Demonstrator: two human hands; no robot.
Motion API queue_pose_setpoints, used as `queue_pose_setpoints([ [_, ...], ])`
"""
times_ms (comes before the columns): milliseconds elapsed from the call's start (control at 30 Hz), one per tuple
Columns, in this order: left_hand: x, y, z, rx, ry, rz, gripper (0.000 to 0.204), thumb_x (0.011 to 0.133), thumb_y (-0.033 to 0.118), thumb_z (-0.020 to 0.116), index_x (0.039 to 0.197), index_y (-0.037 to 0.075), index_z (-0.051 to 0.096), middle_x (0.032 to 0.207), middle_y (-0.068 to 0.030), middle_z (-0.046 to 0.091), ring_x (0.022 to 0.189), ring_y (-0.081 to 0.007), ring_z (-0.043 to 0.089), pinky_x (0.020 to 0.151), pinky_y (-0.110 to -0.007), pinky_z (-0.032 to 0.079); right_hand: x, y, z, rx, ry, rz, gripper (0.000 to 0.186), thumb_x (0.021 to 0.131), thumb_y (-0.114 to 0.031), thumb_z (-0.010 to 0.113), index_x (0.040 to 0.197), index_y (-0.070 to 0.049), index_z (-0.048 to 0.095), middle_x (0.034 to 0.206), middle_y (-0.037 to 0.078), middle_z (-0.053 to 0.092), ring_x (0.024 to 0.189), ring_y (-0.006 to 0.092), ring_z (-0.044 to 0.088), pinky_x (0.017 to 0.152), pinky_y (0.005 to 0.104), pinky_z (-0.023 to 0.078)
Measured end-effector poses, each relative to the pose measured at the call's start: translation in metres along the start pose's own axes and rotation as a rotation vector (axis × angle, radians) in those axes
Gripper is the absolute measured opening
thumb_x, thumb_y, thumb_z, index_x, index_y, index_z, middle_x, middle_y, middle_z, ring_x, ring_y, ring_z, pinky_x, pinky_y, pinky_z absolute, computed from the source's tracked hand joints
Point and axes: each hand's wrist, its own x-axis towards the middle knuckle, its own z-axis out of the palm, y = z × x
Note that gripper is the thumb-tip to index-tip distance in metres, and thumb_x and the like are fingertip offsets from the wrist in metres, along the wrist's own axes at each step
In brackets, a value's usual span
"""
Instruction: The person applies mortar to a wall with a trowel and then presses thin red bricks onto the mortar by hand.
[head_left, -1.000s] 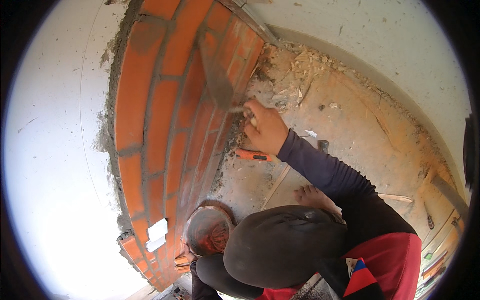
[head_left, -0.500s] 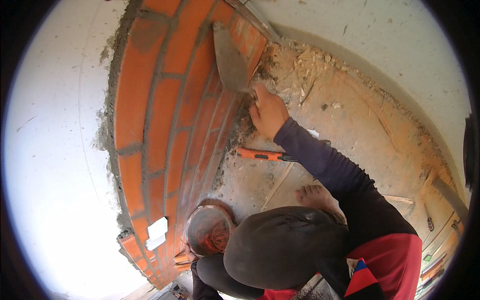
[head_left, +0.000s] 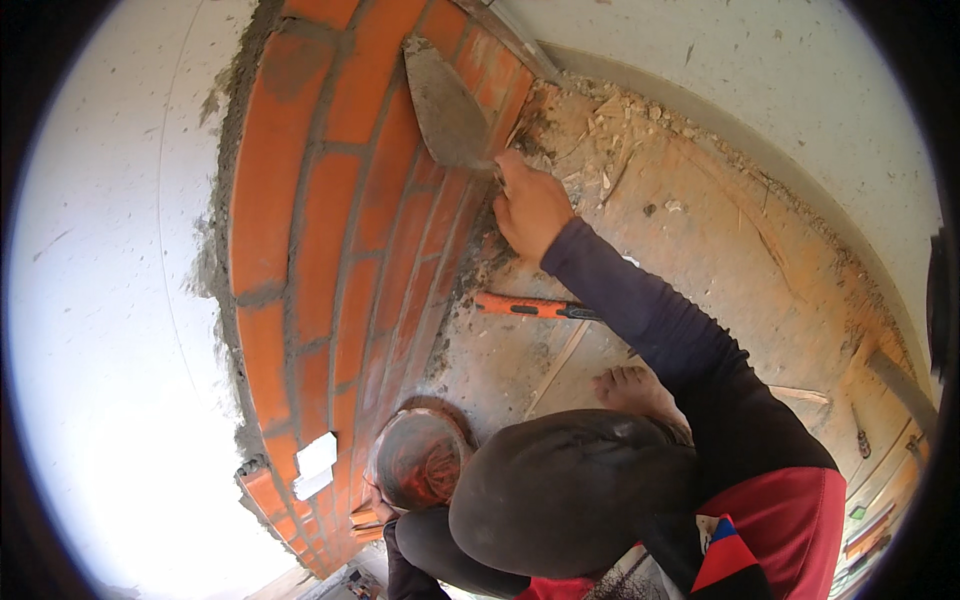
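Note:
My right hand [head_left: 532, 205] is closed around the handle of a pointed trowel [head_left: 445, 112]. The trowel's grey, mortar-smeared blade lies over the far part of an orange brick wall [head_left: 326, 240] with grey mortar joints; I cannot tell whether it touches the bricks. Low at the left, my left hand [head_left: 380, 506] grips the side of a round bucket [head_left: 398, 445], which stands by the wall's foot. Reddish smears and residue show inside the bucket. Most of the left hand's fingers are hidden behind the bucket and my knee.
On the dusty floor [head_left: 690, 270] lies a tool with an orange-and-black handle [head_left: 530, 306], partly under my right forearm. Rubble [head_left: 640, 125] lines the far wall. A white patch [head_left: 315, 465] sits on the bricks. A screwdriver-like tool [head_left: 862, 436] lies far right.
My right hand and the trowel have moved slightly left, and the blade has turned more of its flat face into view. The left hand and bucket have stayed in place.

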Motion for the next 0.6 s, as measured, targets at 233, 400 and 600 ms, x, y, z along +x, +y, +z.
queue_pose_setpoints([
  [233, 0.0, -0.002, 0.0, 0.003, 0.016, 0.019, 0.068, 0.096, 0.057, 0.046, 0.14, 0.006, 0.047, 0.137, -0.0134, 0.053, 0.124, -0.0331, 0.05, 0.106, -0.045, 0.039, -0.013, 0.017, -0.002, -0.156, -0.129, 0.106, 0.033, 0.079, -0.001, 0.058, 0.108, 0.001, 0.043, 0.079, 0.028, 0.061, 0.077, 0.0488, 0.059, 0.07, 0.0555, 0.046],
  [400, 0.001, 0.003, 0.007, 0.012, 0.019, 0.027, 0.067, 0.096, 0.057, 0.047, 0.139, 0.006, 0.048, 0.136, -0.0132, 0.053, 0.123, -0.0327, 0.051, 0.106, -0.045, 0.039, -0.018, 0.005, -0.007, -0.001, -0.054, 0.067, 0.033, 0.079, -0.002, 0.057, 0.108, 0.001, 0.043, 0.076, 0.027, 0.06, 0.076, 0.0487, 0.059, 0.069, 0.0563, 0.045],
  [600, -0.003, 0.002, 0.002, 0.022, 0.048, 0.041, 0.067, 0.096, 0.057, 0.047, 0.139, 0.005, 0.049, 0.135, -0.0129, 0.054, 0.123, -0.0323, 0.051, 0.106, -0.044, 0.04, -0.021, 0.007, 0.018, 0.001, -0.1, 0.087, 0.034, 0.08, -0.001, 0.055, 0.111, 0.001, 0.044, 0.078, 0.027, 0.06, 0.078, 0.0482, 0.06, 0.068, 0.0536, 0.046],
])
